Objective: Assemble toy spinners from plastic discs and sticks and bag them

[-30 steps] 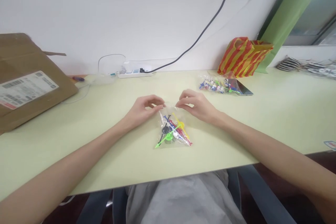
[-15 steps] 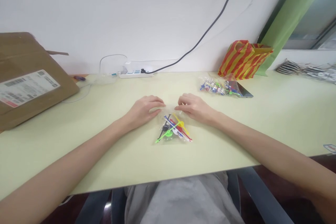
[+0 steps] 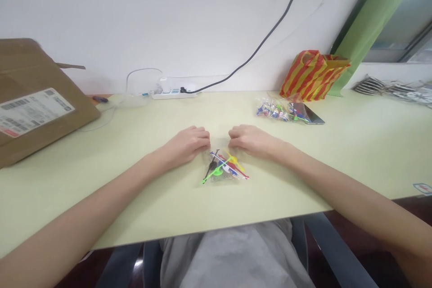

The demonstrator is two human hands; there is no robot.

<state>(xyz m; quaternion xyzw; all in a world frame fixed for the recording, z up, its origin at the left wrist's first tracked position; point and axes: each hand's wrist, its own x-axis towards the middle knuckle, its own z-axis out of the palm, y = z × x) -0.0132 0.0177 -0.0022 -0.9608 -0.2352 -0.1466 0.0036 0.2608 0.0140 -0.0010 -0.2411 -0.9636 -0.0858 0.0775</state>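
A clear plastic bag [image 3: 224,168] lies on the pale green table [image 3: 189,207] in front of me. Through it show thin plastic pieces in black, green, blue, white, red and yellow, crossing one another. At the bag's upper left corner, my left hand [image 3: 191,143] is closed, with its fingers curled on the plastic edge. My right hand [image 3: 248,138] is likewise closed on the upper right corner. The fingertips of both hands are mostly hidden, and a small gap separates the hands.
A cardboard box [image 3: 37,99] stands at the left. Along the wall sits a power strip [image 3: 173,93] with a black cable. Another bag of small parts [image 3: 276,109] partly covers a dark phone [image 3: 313,116], near a red and yellow striped bag [image 3: 313,76].
The fingers of both hands have curled in from a looser pinch. The clear bag's pieces have shifted slightly, and its top edge is now more covered by the hands.
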